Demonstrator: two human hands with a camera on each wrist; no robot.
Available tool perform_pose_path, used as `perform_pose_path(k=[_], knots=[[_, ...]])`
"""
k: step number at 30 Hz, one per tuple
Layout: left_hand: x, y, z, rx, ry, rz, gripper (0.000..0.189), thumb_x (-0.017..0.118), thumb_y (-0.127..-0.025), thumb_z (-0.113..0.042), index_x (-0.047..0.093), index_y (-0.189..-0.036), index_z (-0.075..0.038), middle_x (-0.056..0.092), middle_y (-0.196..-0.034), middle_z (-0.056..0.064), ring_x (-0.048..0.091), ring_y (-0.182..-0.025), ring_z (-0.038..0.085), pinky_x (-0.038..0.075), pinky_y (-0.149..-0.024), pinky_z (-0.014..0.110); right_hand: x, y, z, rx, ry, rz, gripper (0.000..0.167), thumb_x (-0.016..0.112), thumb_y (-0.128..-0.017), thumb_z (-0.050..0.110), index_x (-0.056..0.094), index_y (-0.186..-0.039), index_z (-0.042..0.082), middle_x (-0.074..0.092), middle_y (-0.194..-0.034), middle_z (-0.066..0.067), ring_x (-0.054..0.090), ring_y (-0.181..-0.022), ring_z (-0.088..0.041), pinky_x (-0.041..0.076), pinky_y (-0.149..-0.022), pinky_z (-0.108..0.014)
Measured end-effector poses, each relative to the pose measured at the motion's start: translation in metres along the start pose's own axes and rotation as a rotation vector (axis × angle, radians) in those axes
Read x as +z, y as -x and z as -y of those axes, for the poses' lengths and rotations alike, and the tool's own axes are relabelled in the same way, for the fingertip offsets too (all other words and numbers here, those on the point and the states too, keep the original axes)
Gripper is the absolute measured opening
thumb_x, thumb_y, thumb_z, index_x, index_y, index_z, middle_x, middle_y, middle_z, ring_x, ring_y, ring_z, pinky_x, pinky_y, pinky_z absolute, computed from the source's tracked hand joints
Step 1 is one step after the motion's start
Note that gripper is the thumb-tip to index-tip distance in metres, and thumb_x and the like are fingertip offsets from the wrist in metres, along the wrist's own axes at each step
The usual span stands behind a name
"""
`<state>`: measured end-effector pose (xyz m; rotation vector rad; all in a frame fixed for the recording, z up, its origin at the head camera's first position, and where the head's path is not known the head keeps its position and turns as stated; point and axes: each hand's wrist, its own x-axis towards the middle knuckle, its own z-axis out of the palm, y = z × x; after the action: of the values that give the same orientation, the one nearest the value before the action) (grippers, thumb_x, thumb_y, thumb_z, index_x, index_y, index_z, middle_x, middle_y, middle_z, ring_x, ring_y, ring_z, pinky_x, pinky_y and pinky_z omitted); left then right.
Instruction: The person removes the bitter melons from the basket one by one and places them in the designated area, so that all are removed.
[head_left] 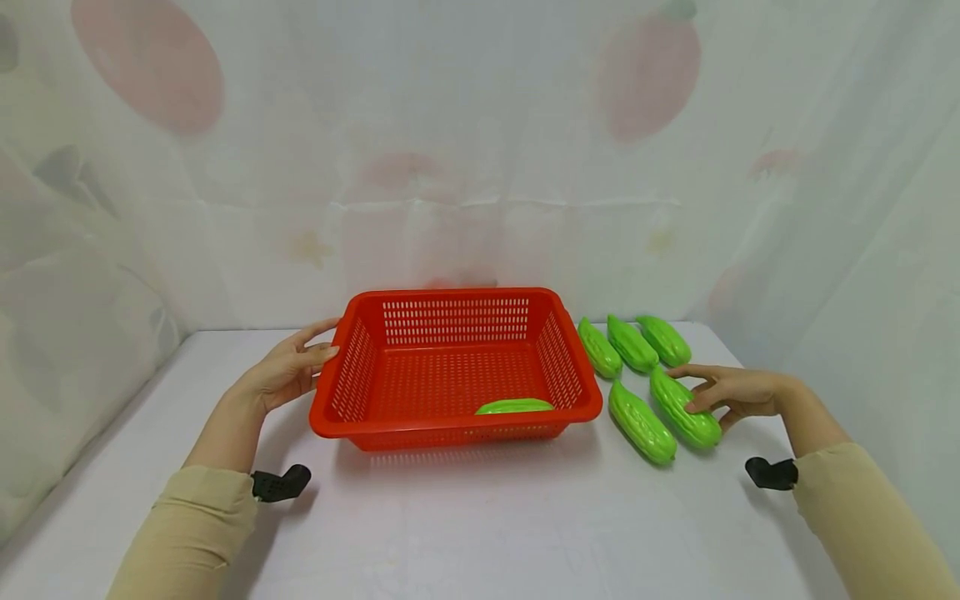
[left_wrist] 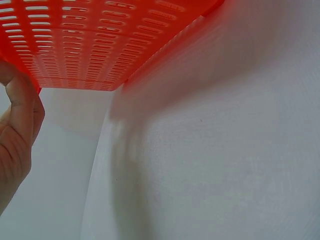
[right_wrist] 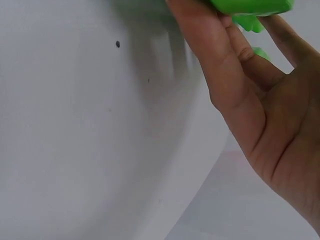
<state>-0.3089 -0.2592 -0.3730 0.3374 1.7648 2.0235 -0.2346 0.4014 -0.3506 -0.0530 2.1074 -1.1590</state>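
A red plastic basket (head_left: 465,425) with slotted walls stands at the middle of the table, one bright green bitter melon (head_left: 517,407) lying inside along its near wall. My left hand (head_left: 288,371) grips the basket's left rim; the left wrist view has its fingers (left_wrist: 22,102) bent at the edge of the slotted side. To the basket's right, my right hand (head_left: 738,390) holds another bitter melon (head_left: 667,396) between thumb and fingers. The right wrist view catches only the underside of this melon (right_wrist: 252,6), above the fingers.
Close by the held one lies a bitter melon (head_left: 641,423) on the white tabletop (head_left: 480,533). Behind it, three more bitter melons (head_left: 632,343) lie in a row near the back edge. A pale curtain (head_left: 465,167) with printed fruit hangs behind the table.
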Motion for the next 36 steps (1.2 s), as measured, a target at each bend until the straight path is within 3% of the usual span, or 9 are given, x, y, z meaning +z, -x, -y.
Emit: perform_pose_path(k=[6,14,17,36], knots=[[0.0008,0.0005,-0.0005,0.001,0.000,-0.004,0.068,0.050,-0.102,-0.009,0.011,-0.157,-0.013,0.069,-0.108,-0.006,0.071,-0.087,0.009,0.060,-0.077,0.026,0.0011,-0.0019,-0.0025,0.005,-0.011,-0.002,0.087,0.064,-0.093,0.020,0.007,-0.159,0.011,0.016,-0.154,-0.032,0.054,-0.098,-0.016,0.056,-0.081,-0.042],[0.0014,0.0006,-0.0003,0.001,0.003,-0.003,0.069,0.051,-0.102,-0.010,0.010,-0.157,-0.013,0.069,-0.110,-0.005,0.071,-0.088,0.009,0.060,-0.077,0.026,0.0020,-0.0037,-0.0037,0.022,0.001,-0.013,0.085,0.063,-0.094,0.022,0.009,-0.159,0.011,0.003,-0.159,-0.037,0.046,-0.129,-0.031,0.056,-0.084,-0.043],[0.0017,0.0008,-0.0007,0.001,0.002,-0.005,0.069,0.051,-0.102,-0.010,0.011,-0.157,-0.013,0.069,-0.110,-0.005,0.071,-0.088,0.009,0.060,-0.077,0.026,0.0021,-0.0036,-0.0041,0.031,0.003,-0.011,0.085,0.063,-0.094,0.022,0.008,-0.159,0.012,0.003,-0.159,-0.037,0.045,-0.131,-0.033,0.056,-0.083,-0.043],[0.0015,0.0010,-0.0004,0.011,0.009,0.005,0.071,0.050,-0.102,-0.008,0.007,-0.159,-0.013,0.069,-0.107,-0.005,0.070,-0.085,0.008,0.060,-0.074,0.025,0.0018,-0.0030,0.0005,0.062,-0.002,0.014,0.087,0.062,-0.095,0.020,0.005,-0.158,0.006,0.021,-0.156,-0.032,0.059,-0.113,-0.021,0.059,-0.081,-0.041]])
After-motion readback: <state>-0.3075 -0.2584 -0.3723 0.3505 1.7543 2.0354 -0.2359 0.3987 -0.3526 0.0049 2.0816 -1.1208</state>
